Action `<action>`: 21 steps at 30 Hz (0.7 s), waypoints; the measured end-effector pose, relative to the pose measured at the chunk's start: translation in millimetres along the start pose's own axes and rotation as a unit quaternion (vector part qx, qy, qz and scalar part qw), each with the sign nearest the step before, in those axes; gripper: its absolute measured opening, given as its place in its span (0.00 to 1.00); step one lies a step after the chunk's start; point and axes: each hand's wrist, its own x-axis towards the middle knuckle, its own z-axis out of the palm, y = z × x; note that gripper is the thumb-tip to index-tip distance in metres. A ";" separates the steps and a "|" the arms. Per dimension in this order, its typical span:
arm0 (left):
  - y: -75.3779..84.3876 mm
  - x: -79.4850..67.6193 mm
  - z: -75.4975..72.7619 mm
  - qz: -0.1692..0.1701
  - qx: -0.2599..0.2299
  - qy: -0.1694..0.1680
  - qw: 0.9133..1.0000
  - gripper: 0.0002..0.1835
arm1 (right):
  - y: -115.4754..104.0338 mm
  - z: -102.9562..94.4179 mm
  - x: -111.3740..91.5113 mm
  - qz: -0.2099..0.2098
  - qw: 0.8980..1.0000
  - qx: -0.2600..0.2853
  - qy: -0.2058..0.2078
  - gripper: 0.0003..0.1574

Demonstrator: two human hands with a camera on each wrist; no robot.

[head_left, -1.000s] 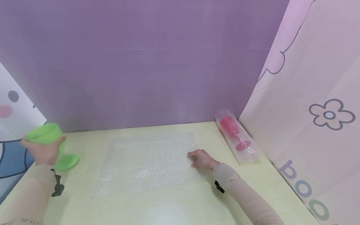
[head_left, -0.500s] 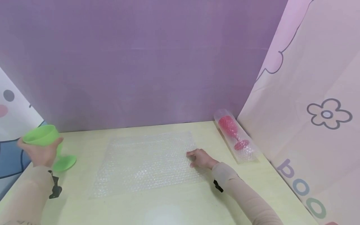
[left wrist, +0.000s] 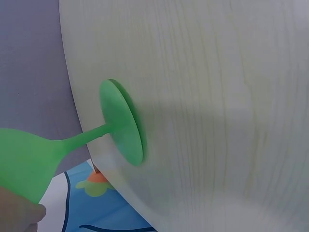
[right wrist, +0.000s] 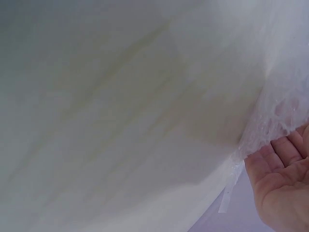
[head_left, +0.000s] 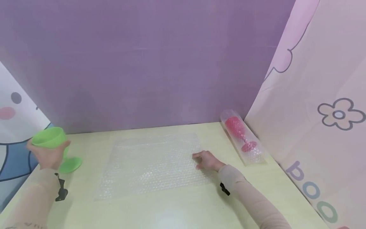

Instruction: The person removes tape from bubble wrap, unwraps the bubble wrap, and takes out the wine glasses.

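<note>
A plain purple backdrop (head_left: 143,63) fills the upper part of the head view, above a pale wood-grain tabletop (head_left: 171,211) that spans the bottom. A pinkish printed panel (head_left: 303,105) with a flower outline takes up the right side; a blue-and-white printed panel (head_left: 17,159) shows at the left edge. At the centre of the table lies a flat, clear bubble-wrap sheet (head_left: 151,162). Toward the right, a bubble-wrap sleeve (head_left: 258,157) lies slanted, enclosing a pink stemmed goblet (head_left: 235,126) on its side, foot toward the lower right. At the far left, a green stemmed goblet (head_left: 55,140) leans with its bowl up; whether its round foot touches the table I cannot tell. The left hand (head_left: 48,156) is clasped round that bowl. The right hand (head_left: 208,160) touches the sheet's right edge, thumb and forefinger apart; whether it grips the plastic is unclear.
</note>
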 end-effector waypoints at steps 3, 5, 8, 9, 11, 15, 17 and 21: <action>-0.4 0.9 -0.3 -0.002 0.008 -0.005 1.000 0.57 | 0.3 0.3 -0.1 0.003 1.000 0.006 0.006 0.32; -1.8 1.7 -0.6 0.000 0.013 -0.008 1.000 0.58 | 0.2 0.4 -0.1 0.005 1.000 0.009 0.008 0.32; -3.2 2.1 -1.1 0.005 0.013 -0.007 1.000 0.58 | 0.2 0.0 0.0 0.001 1.000 0.007 0.007 0.32; -3.2 1.8 -1.3 0.005 0.013 -0.006 1.000 0.58 | 0.0 -0.4 0.1 0.000 1.000 0.006 0.005 0.32; -3.7 0.8 -1.7 0.004 0.012 -0.005 1.000 0.58 | 0.0 -0.4 0.5 -0.001 1.000 0.002 0.003 0.32; -3.9 -1.3 -0.8 0.007 0.004 0.002 1.000 0.58 | -0.6 -0.5 0.9 0.001 1.000 0.003 0.000 0.33; -3.9 -2.6 -0.1 0.007 0.003 0.004 1.000 0.58 | -0.2 -0.2 1.0 0.002 1.000 0.005 0.000 0.33; -4.3 -3.1 -0.2 -0.003 0.001 0.001 1.000 0.59 | 0.8 0.0 0.6 0.003 1.000 0.008 -0.002 0.33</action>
